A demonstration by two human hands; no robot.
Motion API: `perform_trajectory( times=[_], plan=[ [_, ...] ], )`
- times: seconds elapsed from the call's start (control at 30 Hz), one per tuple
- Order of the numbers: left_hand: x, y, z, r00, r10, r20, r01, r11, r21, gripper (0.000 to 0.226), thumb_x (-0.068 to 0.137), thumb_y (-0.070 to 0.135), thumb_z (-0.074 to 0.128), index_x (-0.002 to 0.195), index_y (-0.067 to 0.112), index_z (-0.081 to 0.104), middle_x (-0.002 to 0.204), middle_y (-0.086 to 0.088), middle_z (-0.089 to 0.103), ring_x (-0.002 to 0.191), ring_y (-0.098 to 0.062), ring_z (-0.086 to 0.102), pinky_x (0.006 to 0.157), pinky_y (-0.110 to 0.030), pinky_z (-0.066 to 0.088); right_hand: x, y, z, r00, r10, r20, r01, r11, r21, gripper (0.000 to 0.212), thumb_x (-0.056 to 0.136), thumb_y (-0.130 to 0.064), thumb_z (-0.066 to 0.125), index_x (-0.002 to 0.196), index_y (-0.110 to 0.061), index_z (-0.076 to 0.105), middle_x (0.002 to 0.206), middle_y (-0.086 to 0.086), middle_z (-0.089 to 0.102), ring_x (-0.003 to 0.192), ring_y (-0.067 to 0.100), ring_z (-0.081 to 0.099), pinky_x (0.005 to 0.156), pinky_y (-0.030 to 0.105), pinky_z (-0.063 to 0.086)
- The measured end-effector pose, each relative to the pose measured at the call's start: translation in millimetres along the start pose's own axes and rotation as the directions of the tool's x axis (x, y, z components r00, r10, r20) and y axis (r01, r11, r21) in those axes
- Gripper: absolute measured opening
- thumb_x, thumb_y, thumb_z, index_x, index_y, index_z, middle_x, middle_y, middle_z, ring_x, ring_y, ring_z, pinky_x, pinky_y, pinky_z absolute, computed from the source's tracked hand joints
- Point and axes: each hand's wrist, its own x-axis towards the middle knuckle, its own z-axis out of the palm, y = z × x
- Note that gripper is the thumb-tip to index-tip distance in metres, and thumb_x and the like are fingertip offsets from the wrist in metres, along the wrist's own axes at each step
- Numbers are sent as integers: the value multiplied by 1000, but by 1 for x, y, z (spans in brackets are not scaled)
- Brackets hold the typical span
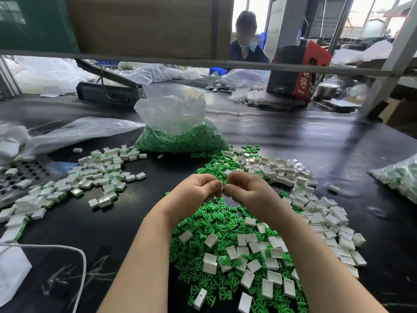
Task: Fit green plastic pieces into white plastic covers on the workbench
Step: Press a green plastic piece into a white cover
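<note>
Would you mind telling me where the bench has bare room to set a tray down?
Bare black bench top lies between the assembled pile on the left and the green pieces. More lies behind the bag of green pieces, toward the right. The middle and right foreground are crowded with white covers.

I am at a factory assembly floor, a small-parts workshop. My black bench carries loose heaps of green plastic pieces and white plastic covers, with a clear bag of green pieces at the far middle and a pile of fitted covers on the left. A heat sealer lies far left, a red and black carton far right. Across the bench another worker sits under a metal shelf frame, by bright windows.
</note>
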Motion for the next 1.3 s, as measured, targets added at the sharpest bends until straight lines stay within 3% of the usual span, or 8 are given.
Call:
perform_trajectory(
  times=[0.17,0.27,0.43,0.57,0.73,0.93,1.1,1.3],
  plan=[
    [1,-1,1,1000,0,3,0,999,-32,26,101,17,50,79,11,62,72,-3,53,67,-12,43,65,-24,35,-1,-2,1,999,33,26,-34,999,33,25,101,-17,47,79,-13,55,76,16,53,67,21,43,65,43,36],
    [1,-2,-1,1000,13,24,-11,998,-59,26,101,16,50,77,15,62,66,9,57,61,-5,43,59,-14,37,-3,-3,-1,997,49,54,-50,998,30,25,102,-18,47,84,-3,56,79,16,54,71,23,45,70,43,40],
    [2,-4,-2,999,14,51,-10,997,-75,23,100,16,52,79,15,63,66,10,56,63,-1,47,59,-10,38,-6,-7,-2,992,52,118,-58,997,48,27,103,-14,44,78,-7,51,70,3,47,65,11,43,63,25,38],
    [1,-2,0,997,22,78,-16,997,-73,23,100,13,51,79,15,62,66,12,56,65,2,52,62,-9,41,-9,-9,-4,989,29,144,-43,994,96,23,102,-10,44,82,1,50,68,2,42,64,11,38,61,22,35],
    [1,-2,-2,994,26,104,-24,1000,-13,20,99,13,52,83,12,62,74,4,56,78,-9,52,80,-24,45,-10,-9,-7,986,-4,168,-3,999,41,26,102,-10,46,79,1,50,68,2,41,65,14,37,64,30,32],
    [0,-2,-4,993,18,116,-31,993,111,27,87,34,55,83,7,61,76,-2,55,78,-17,48,82,-47,45,-9,-9,-9,981,-34,192,47,997,-68,27,101,-10,47,77,3,52,66,1,43,64,12,39,63,31,34],
    [1,-3,-4,994,34,102,-50,986,160,27,83,37,53,81,11,61,76,-7,52,76,-19,44,75,-39,37,-9,-7,-7,983,-38,180,52,996,-74,27,101,-10,48,78,3,53,62,-8,44,59,6,38,58,22,33],
    [2,-3,-6,994,53,95,-69,983,172,28,84,36,52,80,10,61,73,-3,52,71,-18,43,71,-36,35,-8,-4,-6,984,-33,174,45,997,-66,26,101,-12,47,82,5,53,64,-6,45,61,7,39,59,23,34]
  ],
)
